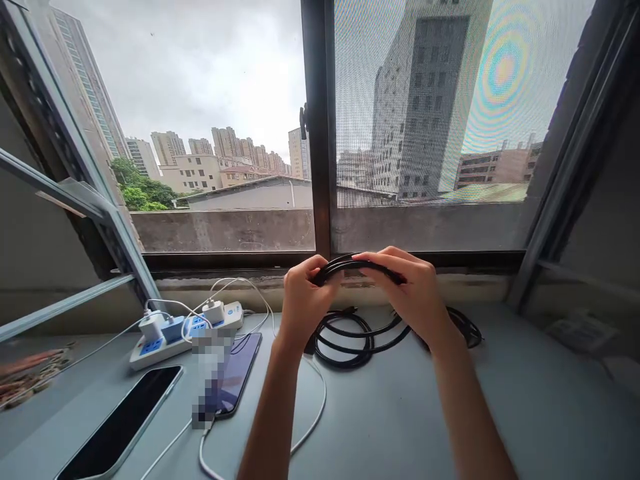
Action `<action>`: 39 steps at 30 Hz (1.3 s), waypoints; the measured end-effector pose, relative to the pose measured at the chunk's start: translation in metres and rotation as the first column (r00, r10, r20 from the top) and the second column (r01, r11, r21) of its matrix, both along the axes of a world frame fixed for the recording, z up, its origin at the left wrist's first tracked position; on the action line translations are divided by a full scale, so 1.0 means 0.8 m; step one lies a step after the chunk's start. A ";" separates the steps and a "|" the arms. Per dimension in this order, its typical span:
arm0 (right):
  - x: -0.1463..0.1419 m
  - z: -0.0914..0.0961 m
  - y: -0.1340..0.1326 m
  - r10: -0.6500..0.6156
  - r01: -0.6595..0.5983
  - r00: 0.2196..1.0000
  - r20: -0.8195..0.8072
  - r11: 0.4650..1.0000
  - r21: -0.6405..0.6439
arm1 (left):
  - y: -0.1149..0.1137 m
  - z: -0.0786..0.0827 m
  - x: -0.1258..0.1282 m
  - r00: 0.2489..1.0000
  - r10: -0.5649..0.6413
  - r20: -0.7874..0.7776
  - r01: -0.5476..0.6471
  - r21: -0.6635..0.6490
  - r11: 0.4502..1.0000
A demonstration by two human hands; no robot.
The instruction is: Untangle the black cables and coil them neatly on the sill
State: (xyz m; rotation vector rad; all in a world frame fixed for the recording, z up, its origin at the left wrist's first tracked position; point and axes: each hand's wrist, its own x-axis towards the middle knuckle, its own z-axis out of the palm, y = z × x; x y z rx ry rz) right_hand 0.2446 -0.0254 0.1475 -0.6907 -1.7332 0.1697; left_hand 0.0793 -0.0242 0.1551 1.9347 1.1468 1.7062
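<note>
from where i stand, the left grip [306,297] and right grip [413,290] both pinch the cable [343,264], raised between them, its arch running crosswise and bowing upward. this looks like gathering strands; the next move calls for keeping them bundled. below the grips, more loops [345,364] lie on the counter [380,427].

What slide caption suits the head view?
Left hand and right hand hold a looped black cable before a window.
</note>
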 end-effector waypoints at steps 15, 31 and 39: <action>-0.015 -0.007 0.015 -0.295 0.298 0.955 -0.043 0.949 0.102 | -0.020 0.004 -0.003 0.946 0.299 0.124 -0.319 0.504 0.803; -0.029 0.004 -0.022 -0.187 0.191 0.934 -0.304 0.981 -0.014 | -0.017 0.018 -0.009 0.769 -0.065 0.636 0.019 0.080 0.997; -0.023 0.017 -0.045 -0.077 -0.067 0.881 -0.466 0.956 -0.285 | -0.015 0.015 0.003 0.749 -0.145 0.647 0.181 0.011 0.983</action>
